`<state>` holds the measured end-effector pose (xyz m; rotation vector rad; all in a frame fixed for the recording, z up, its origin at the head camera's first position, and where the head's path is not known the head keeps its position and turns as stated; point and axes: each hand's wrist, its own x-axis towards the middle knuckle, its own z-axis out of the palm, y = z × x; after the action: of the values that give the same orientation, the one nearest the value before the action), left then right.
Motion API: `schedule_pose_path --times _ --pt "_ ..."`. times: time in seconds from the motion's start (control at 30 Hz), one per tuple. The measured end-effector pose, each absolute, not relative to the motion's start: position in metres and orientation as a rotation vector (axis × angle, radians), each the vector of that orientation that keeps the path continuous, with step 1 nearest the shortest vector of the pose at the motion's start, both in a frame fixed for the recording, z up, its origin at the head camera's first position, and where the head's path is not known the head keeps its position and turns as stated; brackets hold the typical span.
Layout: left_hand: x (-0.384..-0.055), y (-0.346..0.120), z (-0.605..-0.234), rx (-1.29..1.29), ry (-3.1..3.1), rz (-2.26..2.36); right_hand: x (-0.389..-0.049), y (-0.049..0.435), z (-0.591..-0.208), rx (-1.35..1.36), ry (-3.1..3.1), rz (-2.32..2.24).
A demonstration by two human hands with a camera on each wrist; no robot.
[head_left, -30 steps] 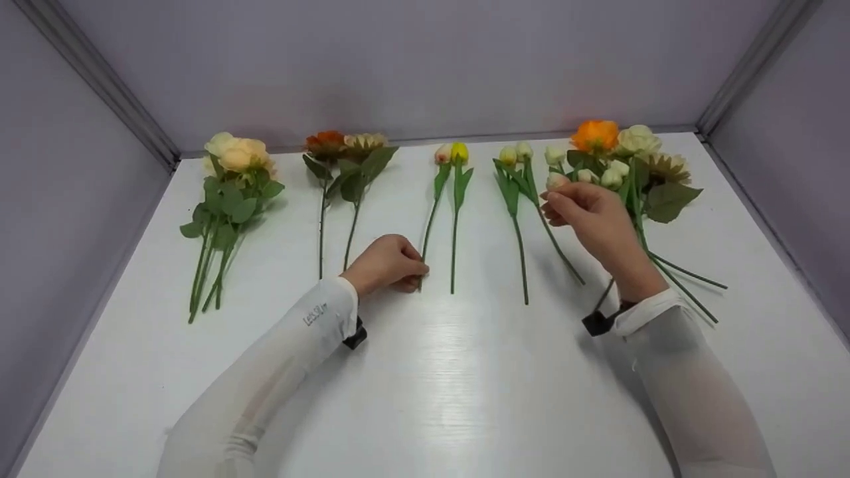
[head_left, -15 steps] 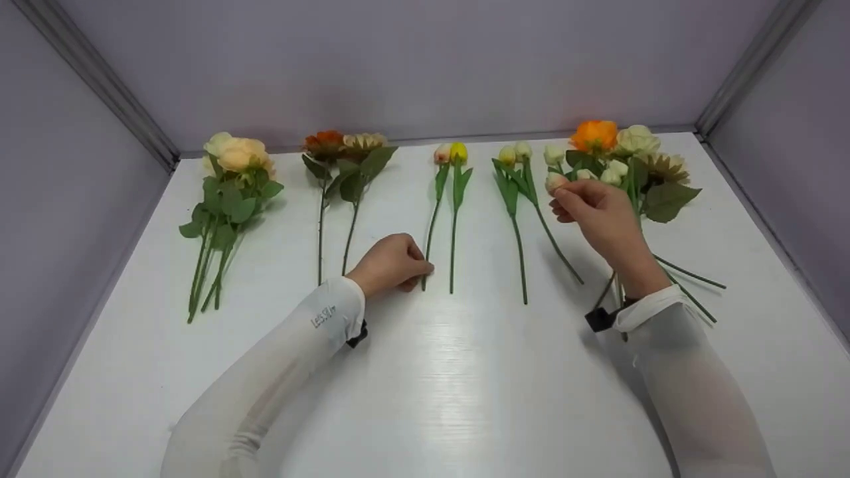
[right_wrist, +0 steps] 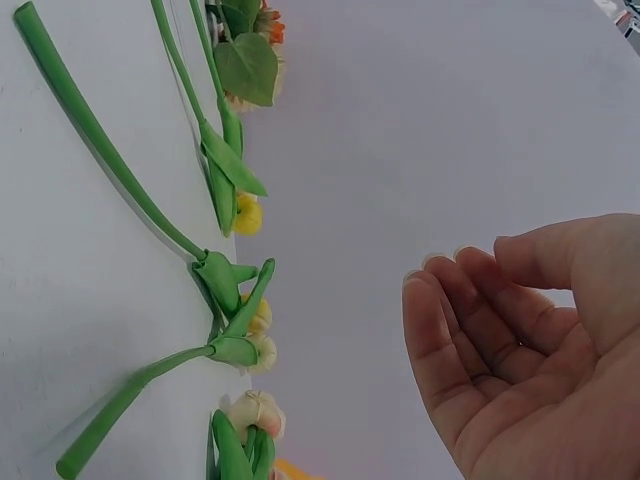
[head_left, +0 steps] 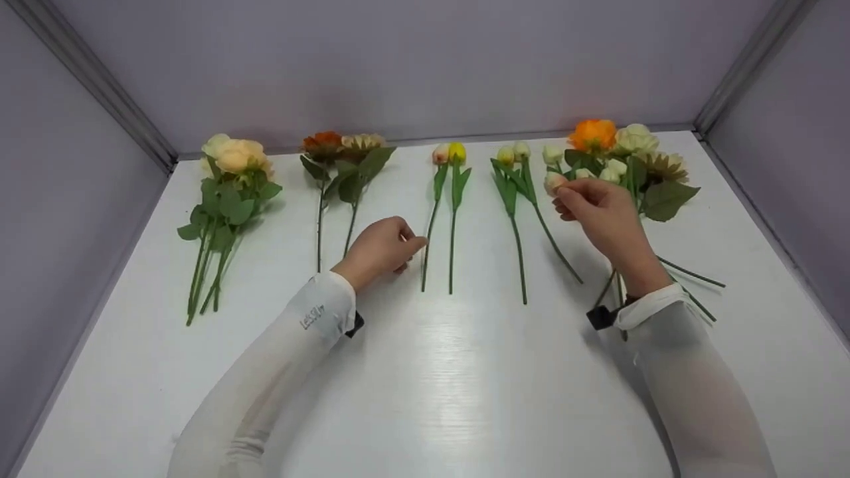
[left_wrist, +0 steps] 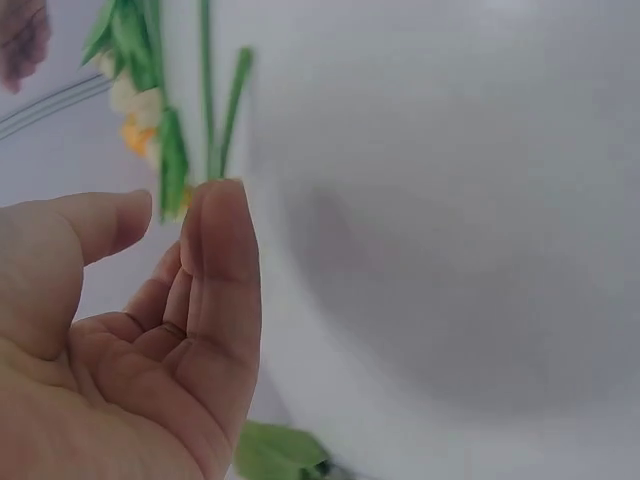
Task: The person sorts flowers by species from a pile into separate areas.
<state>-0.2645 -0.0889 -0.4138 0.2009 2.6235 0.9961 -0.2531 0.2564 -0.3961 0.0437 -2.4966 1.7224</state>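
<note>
My left hand [head_left: 380, 251] is over the table, its fingertips beside the lower stem of a pink tulip [head_left: 439, 155]. In the left wrist view a gap shows between its thumb and loosely bent fingers [left_wrist: 222, 270], with nothing held. A yellow tulip [head_left: 456, 153] lies just right of the pink one. My right hand [head_left: 607, 216] hovers in front of the bunch at the right, overlapping a pale pinkish tulip [head_left: 554, 182]. The right wrist view shows its fingers [right_wrist: 440, 350] loosely curled and holding nothing. Left of it lie two pale yellow tulips [right_wrist: 258, 312].
Two sunflower-like blooms on dark stems [head_left: 323, 147] lie left of the tulips. Peach roses [head_left: 242, 155] are bunched at the far left. An orange flower [head_left: 593, 136] tops the right bunch. Grey-purple walls [head_left: 425, 66] border the white table [head_left: 451, 398].
My left hand has let go of the pink tulip's stem and lifted up and slightly left. The stem's lower end has shifted slightly right. My right hand has moved slightly right.
</note>
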Motion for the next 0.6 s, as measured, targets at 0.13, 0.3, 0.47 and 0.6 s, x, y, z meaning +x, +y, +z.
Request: schedule_pose_path --times 0.13,0.3,0.47,0.6 --pt "-0.263 -0.080 -0.398 0.302 2.771 1.020 -0.254 0.259 -0.396 0.027 -2.494 1.738" --pt "-0.255 -0.058 -0.385 0.567 2.951 0.943 -0.255 0.263 -0.398 0.023 -2.504 1.725" --pt "-0.245 -0.037 -0.388 0.853 3.028 0.713 -0.257 0.266 -0.400 0.041 -2.512 1.692" --pt "-0.239 -0.025 -0.397 0.974 3.004 0.553 -0.259 0.268 -0.403 0.028 -2.529 1.654"
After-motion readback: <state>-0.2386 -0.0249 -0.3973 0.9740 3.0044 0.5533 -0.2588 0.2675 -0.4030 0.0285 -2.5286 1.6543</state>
